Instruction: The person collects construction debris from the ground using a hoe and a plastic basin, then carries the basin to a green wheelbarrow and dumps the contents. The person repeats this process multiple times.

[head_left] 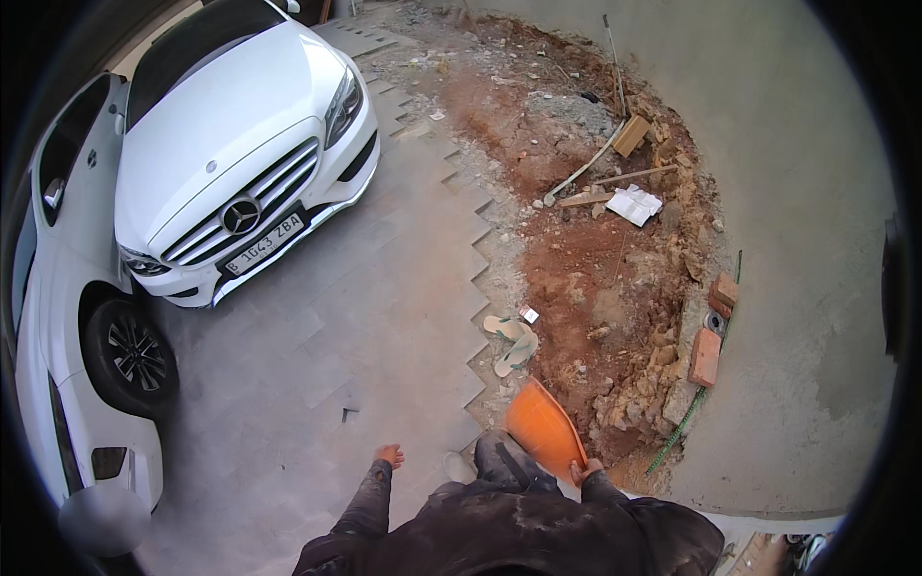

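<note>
My right hand (583,470) is closed on the rim of an orange plastic basin (545,428), which hangs tilted beside my right leg. Most of its inside is turned from view. My left hand (391,455) hangs empty over the grey paving (317,384), fingers apart and touching nothing. Ahead of the basin, a pair of pale flip-flops (515,344) lies at the zigzag paving edge, with a small white packet (528,314) close by.
Two white cars stand at the left, one facing me (230,163) and one at the rim (67,384). Rough red soil (576,278) runs along the grey wall (797,192). On it lie a white paper sack (634,204), wood strips (634,176), a pipe (586,165) and bricks (705,356).
</note>
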Action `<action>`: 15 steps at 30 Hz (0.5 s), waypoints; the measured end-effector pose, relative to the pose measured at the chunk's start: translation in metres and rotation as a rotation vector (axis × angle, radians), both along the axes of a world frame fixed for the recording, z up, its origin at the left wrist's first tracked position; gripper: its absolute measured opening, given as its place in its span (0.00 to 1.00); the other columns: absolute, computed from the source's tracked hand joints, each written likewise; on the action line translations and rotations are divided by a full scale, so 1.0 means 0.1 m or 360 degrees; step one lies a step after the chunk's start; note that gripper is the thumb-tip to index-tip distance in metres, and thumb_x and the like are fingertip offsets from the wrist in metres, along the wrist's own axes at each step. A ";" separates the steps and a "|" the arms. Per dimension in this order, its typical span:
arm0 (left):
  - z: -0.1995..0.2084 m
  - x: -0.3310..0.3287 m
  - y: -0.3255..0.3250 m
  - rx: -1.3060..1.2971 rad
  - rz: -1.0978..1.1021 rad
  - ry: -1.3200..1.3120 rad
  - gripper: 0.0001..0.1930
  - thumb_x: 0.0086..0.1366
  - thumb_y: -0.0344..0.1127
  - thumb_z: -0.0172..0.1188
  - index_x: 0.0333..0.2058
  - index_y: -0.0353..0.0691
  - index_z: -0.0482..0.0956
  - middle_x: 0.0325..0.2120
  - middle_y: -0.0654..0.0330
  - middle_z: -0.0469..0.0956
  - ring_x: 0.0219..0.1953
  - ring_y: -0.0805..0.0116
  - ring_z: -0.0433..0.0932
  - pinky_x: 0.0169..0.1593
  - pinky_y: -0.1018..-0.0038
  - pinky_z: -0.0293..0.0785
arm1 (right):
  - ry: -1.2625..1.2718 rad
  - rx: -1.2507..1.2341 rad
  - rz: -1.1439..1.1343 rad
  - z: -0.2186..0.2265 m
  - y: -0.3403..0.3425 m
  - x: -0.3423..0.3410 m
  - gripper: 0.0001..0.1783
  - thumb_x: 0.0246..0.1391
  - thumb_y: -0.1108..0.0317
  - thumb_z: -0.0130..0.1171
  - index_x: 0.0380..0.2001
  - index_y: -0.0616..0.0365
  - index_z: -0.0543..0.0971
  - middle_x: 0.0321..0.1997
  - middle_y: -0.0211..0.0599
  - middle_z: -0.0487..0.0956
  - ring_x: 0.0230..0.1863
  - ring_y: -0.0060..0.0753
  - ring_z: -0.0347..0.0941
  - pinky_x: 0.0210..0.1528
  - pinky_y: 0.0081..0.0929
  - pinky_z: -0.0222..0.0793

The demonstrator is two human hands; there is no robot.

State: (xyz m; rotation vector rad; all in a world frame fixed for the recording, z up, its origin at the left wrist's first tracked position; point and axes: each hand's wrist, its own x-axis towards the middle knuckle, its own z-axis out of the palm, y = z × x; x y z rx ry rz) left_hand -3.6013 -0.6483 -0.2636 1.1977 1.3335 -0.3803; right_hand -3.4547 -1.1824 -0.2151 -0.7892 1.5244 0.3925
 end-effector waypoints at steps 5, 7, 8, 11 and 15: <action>0.17 2.01 0.99 0.0071 -0.0154 -0.0236 0.14 0.59 0.44 0.57 0.40 0.43 0.75 0.30 0.60 0.79 0.27 0.69 0.79 0.28 0.73 0.74 | -0.0141 0.0331 -0.0363 -0.32 0.83 1.23 0.20 0.61 0.60 0.40 0.49 0.61 0.69 0.33 0.40 0.78 0.33 0.37 0.77 0.30 0.27 0.78; 0.20 2.61 1.26 0.0090 -0.0178 -0.0236 0.14 0.59 0.44 0.57 0.39 0.42 0.75 0.30 0.61 0.79 0.27 0.69 0.79 0.28 0.71 0.74 | -0.0230 0.0287 -0.0410 -0.54 1.13 1.81 0.20 0.61 0.61 0.39 0.50 0.62 0.68 0.32 0.40 0.78 0.33 0.37 0.77 0.30 0.27 0.79; 0.20 2.77 1.39 0.0066 -0.0199 -0.0178 0.14 0.59 0.44 0.57 0.39 0.43 0.75 0.30 0.61 0.79 0.27 0.68 0.79 0.28 0.71 0.74 | -0.0257 0.0270 -0.0429 -0.62 1.26 2.07 0.20 0.61 0.61 0.39 0.50 0.62 0.68 0.31 0.41 0.78 0.33 0.37 0.77 0.30 0.26 0.79; 0.41 3.35 1.74 0.0033 -0.0211 0.0032 0.14 0.59 0.45 0.57 0.40 0.44 0.74 0.30 0.61 0.78 0.28 0.66 0.79 0.29 0.68 0.74 | -0.0183 0.0040 -0.0363 -0.63 1.69 3.32 0.21 0.61 0.60 0.38 0.51 0.63 0.66 0.32 0.42 0.77 0.32 0.32 0.77 0.30 0.22 0.78; 0.76 3.84 1.97 -0.0126 -0.0261 0.0365 0.16 0.61 0.46 0.54 0.43 0.44 0.72 0.32 0.59 0.78 0.28 0.65 0.79 0.29 0.67 0.74 | 0.0011 -0.0050 -0.0304 -0.24 2.12 4.78 0.21 0.61 0.59 0.37 0.50 0.63 0.67 0.32 0.43 0.77 0.29 0.29 0.77 0.27 0.21 0.77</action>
